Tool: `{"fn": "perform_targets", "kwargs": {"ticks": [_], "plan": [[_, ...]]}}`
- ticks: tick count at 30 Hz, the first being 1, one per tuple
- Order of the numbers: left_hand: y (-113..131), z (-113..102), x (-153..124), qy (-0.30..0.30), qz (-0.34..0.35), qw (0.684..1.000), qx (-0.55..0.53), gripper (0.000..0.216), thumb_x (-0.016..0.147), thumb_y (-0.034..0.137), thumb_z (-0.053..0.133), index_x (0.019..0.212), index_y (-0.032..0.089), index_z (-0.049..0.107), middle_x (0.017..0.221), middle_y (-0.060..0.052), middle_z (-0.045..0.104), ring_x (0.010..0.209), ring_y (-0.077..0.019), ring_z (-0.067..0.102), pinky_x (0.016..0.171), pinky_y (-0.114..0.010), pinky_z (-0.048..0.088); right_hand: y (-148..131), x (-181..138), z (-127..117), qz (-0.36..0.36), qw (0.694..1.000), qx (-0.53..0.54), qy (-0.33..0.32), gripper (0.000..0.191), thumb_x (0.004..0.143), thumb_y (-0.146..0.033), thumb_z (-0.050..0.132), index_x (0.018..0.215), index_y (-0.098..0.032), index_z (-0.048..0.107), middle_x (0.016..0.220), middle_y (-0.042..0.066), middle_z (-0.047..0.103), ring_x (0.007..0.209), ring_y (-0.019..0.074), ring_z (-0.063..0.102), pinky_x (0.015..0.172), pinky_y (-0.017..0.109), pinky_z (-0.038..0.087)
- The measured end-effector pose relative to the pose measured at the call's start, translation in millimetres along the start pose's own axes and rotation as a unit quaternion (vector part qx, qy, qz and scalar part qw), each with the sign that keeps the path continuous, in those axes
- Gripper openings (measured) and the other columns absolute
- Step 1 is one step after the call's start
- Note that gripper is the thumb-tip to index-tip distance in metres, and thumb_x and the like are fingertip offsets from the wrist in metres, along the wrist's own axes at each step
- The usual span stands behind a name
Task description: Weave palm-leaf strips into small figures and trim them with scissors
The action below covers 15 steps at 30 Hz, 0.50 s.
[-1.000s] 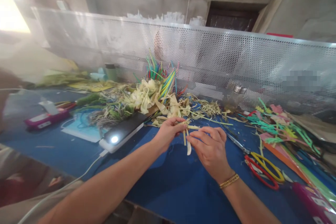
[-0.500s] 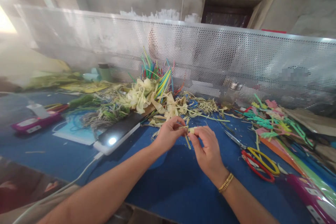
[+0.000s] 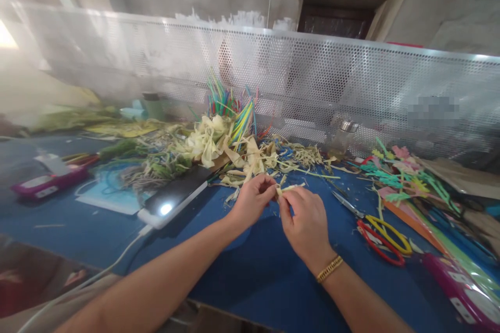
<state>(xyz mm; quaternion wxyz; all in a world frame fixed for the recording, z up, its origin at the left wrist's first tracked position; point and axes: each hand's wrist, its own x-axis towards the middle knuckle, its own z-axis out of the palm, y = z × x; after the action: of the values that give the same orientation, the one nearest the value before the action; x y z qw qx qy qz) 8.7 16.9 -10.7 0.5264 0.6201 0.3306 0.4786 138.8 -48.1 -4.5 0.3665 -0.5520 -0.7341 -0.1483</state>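
Observation:
Both my hands meet over the blue table, pinching a pale, dried husk-like strip between them. My left hand is closed, thumb and forefinger pressed together at the strip's left end. My right hand, also closed, grips it close beside the left fingertips, and a thin end sticks out above its knuckles. Just beyond the hands lies a heap of dried husk pieces. Scissors with one red and one yellow handle lie to the right of my right hand.
A lit phone rests on a white block with a cable at left. Colourful stems stand at the back before a perforated metal screen. Paper flowers lie at right. Purple devices sit at both sides; a glass jar stands behind.
My right hand has moved in against the left fingertips and turned over the strip. The piece that hung down between the hands no longer shows. The view has shifted slightly.

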Motion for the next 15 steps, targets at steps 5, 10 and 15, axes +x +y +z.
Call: {"fn": "perform_targets", "kwargs": {"ticks": [5,10,15], "plan": [[-0.8,-2.4,-1.4,-0.008,0.043,0.995,0.085,0.019,0.084,0.036,0.054,0.081,0.017,0.059,0.066,0.001,0.058,0.058,-0.0117,0.053,0.053,-0.022,0.043,5.3,-1.3,3.7,0.029,0.999,-0.001,-0.014,0.021,0.091,-0.024,0.046,0.076,-0.02,0.061,0.079,0.006,0.06,0.076,0.0189,0.055,0.07,0.031,0.035],[3.9,-2.6,-5.7,-0.035,0.098,0.984,0.146,0.014,0.088,0.031,0.049,0.085,0.019,0.056,0.072,0.0,0.062,0.065,-0.0132,0.057,0.061,-0.023,0.044,8.2,-0.4,5.4,0.048,0.999,0.01,-0.021,0.023,0.09,-0.024,0.046,0.071,-0.02,0.057,0.075,0.005,0.059,0.073,0.0178,0.054,0.069,0.03,0.035],[7.7,-1.9,-9.7,-0.035,0.142,0.958,0.247,0.009,0.089,0.027,0.048,0.087,0.021,0.053,0.073,0.001,0.06,0.067,-0.0134,0.056,0.064,-0.023,0.039,10.8,-0.1,4.0,0.075,0.996,0.047,-0.032,0.023,0.089,-0.023,0.047,0.067,-0.02,0.054,0.074,0.004,0.057,0.072,0.017,0.054,0.068,0.029,0.037]]}}
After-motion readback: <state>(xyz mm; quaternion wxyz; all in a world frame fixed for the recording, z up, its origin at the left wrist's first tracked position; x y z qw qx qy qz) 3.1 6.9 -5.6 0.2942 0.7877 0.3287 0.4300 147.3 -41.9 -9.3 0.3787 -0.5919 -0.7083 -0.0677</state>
